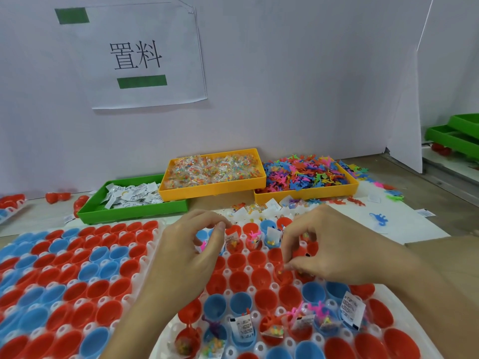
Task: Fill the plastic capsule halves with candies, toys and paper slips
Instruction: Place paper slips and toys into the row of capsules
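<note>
Right hand (321, 251), frame centre-right: fingertips pinched on a small candy packet over a red capsule half (283, 277) in the white holder tray (160, 340), presumably for dropping in. Left hand (191, 252), centre: fingers curled; contents not discernible. Supply trays (212, 187) within reach above.

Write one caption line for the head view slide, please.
Two hands fill red and blue capsule halves beside supply trays.

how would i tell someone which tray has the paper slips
Look along the foot of the white wall, where three trays sit in a row. The paper-slip tray is leftmost: the only green one, while both neighbours are yellow.
</note>
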